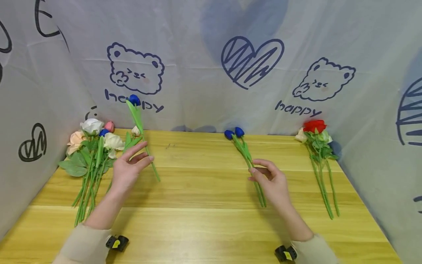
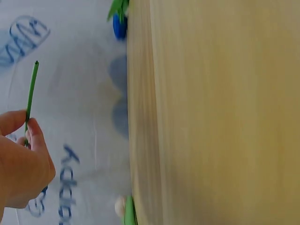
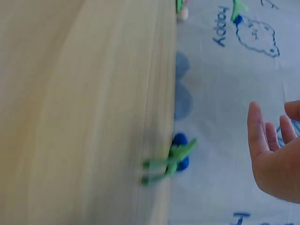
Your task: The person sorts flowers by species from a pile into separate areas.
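My left hand (image 1: 126, 170) pinches the green stem of a blue artificial tulip (image 1: 137, 119), raised above the table with its bud up and away. In the left wrist view, the thumb and a finger of the left hand (image 2: 26, 164) meet on the stem (image 2: 32, 89). Two more blue tulips (image 1: 244, 148) lie side by side on the table, buds toward the back. Above their stems hovers my right hand (image 1: 271, 183). The right wrist view shows the fingers of the right hand (image 3: 279, 164) spread apart, holding nothing, clear of the tulips (image 3: 176, 157).
At the left lies a pile of artificial flowers with a white rose (image 1: 92, 126), a peach rose (image 1: 75, 142) and a pink tulip (image 1: 109, 127). A bunch with a red rose (image 1: 314, 126) lies at the right. Printed cloth (image 1: 194, 73) walls the wooden table (image 1: 197, 227).
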`<state>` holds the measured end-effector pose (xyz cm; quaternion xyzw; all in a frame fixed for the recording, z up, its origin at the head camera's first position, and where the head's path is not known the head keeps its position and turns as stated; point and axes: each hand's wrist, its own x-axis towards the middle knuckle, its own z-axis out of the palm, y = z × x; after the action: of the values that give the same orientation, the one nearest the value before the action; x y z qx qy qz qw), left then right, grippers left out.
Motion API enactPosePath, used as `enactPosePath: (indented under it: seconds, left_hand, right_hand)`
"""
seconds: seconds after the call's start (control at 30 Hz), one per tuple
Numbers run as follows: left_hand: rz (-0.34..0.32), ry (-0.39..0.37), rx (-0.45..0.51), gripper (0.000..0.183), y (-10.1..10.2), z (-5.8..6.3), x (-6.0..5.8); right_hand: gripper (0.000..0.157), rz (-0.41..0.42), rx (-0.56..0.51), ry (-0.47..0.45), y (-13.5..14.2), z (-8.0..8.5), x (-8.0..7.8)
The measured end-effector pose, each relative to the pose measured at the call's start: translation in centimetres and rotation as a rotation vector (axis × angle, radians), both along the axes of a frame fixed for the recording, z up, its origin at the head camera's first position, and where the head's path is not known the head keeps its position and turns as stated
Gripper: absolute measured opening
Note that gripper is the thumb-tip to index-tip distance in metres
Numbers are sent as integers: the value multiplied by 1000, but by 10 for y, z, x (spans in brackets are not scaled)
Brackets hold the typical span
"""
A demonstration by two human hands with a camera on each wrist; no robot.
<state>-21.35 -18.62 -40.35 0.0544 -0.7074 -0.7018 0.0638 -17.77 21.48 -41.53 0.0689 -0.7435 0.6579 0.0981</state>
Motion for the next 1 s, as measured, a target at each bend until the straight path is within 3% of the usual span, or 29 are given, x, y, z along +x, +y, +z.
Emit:
enactPosePath:
  seconds: [0.13,0.3,0.57,0.77,1.0]
  left_hand:
    - [-29,63,61,55,33,-3,-4]
    - [-114,127,137,57,73,-8,-8]
    - [-190,156,182,53,126,-4,-8]
    - [-224,198,182,46,152,-3,-10]
    - [-260,230,153,42,159,-5,-7]
  right_hand:
    - [28,81,-45,4,-19,0,-2]
    - [28,180,-72,-38,-39,-2,-3]
    - [29,299,12,-90,-61,4,-3]
    - [25,298,19,-102,-65,7,-3]
    - [22,294,23,-126,-64,6,-2]
